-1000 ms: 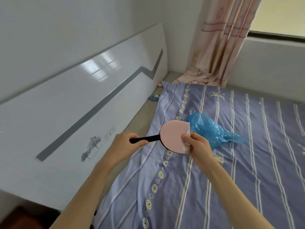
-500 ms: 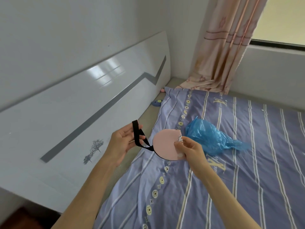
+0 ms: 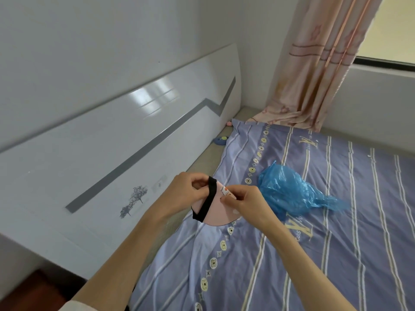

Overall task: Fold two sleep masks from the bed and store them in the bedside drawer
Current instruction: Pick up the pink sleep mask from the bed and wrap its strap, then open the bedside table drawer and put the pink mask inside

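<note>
A pink sleep mask (image 3: 219,211), folded into a rounded half, hangs in the air above the left edge of the bed. Its black elastic strap (image 3: 208,202) lies wrapped across the pink face. My left hand (image 3: 183,191) pinches the strap's top end and the mask's left side. My right hand (image 3: 243,202) grips the mask's upper right edge, where a small printed figure shows. A blue sleep mask (image 3: 220,140) lies far off in the gap between bed and headboard. The bedside drawer is not in view.
A crumpled blue plastic bag (image 3: 292,189) lies on the purple striped bedsheet (image 3: 336,243) just right of my hands. The white glossy headboard (image 3: 101,164) runs along the left. A pink curtain (image 3: 314,75) hangs at the far corner. Dark wooden furniture (image 3: 27,292) shows at the bottom left.
My left hand has brought the black strap in from the left and laid it over the pink mask. Both hands now meet on the mask.
</note>
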`<action>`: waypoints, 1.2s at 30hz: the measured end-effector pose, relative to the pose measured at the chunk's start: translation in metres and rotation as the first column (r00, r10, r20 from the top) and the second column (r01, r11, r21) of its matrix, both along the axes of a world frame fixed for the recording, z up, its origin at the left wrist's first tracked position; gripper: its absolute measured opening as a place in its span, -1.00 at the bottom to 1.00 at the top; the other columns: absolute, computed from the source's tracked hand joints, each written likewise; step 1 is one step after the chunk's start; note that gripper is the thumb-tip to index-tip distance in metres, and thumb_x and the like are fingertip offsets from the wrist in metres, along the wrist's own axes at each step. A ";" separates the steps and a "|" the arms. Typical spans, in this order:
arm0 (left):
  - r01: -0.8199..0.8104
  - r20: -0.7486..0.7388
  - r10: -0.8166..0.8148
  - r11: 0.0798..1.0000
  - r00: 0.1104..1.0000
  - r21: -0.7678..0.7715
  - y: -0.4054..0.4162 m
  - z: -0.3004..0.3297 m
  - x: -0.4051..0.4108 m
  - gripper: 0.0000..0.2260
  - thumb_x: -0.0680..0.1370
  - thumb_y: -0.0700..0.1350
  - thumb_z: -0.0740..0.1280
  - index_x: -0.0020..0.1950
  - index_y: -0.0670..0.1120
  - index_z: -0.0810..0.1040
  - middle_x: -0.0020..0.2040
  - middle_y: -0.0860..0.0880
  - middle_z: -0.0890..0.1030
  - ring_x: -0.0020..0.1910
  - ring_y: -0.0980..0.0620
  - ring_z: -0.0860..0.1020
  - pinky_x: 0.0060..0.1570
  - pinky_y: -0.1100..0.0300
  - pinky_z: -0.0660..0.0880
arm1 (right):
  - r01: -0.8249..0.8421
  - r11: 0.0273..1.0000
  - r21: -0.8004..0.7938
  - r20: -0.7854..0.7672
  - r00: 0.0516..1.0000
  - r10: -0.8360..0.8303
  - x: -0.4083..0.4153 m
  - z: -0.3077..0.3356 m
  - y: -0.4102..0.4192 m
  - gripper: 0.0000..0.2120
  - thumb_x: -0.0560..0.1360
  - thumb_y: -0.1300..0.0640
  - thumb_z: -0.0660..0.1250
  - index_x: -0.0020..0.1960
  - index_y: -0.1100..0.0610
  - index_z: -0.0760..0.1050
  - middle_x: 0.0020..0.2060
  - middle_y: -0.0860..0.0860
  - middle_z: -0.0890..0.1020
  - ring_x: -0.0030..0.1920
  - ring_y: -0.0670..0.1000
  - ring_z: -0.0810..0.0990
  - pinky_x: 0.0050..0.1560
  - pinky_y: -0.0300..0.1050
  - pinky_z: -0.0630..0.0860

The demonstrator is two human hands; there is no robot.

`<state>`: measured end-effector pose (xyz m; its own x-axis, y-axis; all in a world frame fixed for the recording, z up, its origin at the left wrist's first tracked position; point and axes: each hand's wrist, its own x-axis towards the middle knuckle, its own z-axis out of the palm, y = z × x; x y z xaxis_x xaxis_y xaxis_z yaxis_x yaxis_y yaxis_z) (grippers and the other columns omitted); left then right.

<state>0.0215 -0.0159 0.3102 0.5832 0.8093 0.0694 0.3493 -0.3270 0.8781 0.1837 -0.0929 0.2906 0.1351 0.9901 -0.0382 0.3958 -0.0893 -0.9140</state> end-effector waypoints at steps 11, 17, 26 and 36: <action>-0.485 0.163 0.523 0.846 0.837 -0.221 -0.051 -0.030 -0.074 -0.84 0.51 -0.20 0.27 -0.19 0.05 0.50 -0.23 0.07 0.57 -0.31 0.23 0.49 -0.41 0.50 0.35 | -0.104 0.970 -0.219 -0.603 0.796 -0.051 -0.056 -0.027 0.006 -0.90 0.43 0.25 0.35 -0.06 0.22 0.58 -0.15 0.12 0.68 -0.17 0.01 0.66 -0.17 -0.21 0.59; -0.615 0.075 0.654 0.740 0.753 -0.273 -0.107 -0.045 -0.159 -0.88 0.48 -0.15 0.35 -0.20 0.07 0.58 -0.17 0.03 0.61 -0.23 0.14 0.51 -0.37 0.49 0.38 | -0.285 0.929 -0.236 -0.519 0.845 0.128 -0.141 -0.046 -0.008 -0.84 0.42 0.26 0.37 -0.02 0.28 0.59 -0.15 0.18 0.67 -0.22 0.00 0.66 -0.14 -0.18 0.62; -0.774 -0.044 0.804 0.553 0.592 -0.309 -0.206 -0.068 -0.284 -0.97 0.45 -0.05 0.39 -0.17 0.09 0.61 -0.14 0.18 0.61 -0.18 0.28 0.53 -0.27 0.40 0.39 | -0.549 0.788 -0.278 -0.380 0.816 0.435 -0.287 -0.064 -0.062 -0.92 0.38 0.17 0.42 -0.12 0.10 0.64 -0.18 0.12 0.70 -0.17 0.03 0.65 -0.12 -0.13 0.60; -0.833 -0.141 0.920 0.255 0.365 -0.491 -0.320 -0.199 -0.419 -0.90 0.51 -0.10 0.31 -0.07 0.07 0.61 -0.08 0.10 0.64 -0.10 0.19 0.57 -0.06 0.29 0.48 | -0.484 0.708 -0.514 -0.277 0.875 0.397 -0.417 -0.183 -0.142 -0.87 0.42 0.23 0.37 -0.06 0.24 0.61 -0.06 0.16 0.67 -0.02 0.09 0.59 0.13 0.05 0.50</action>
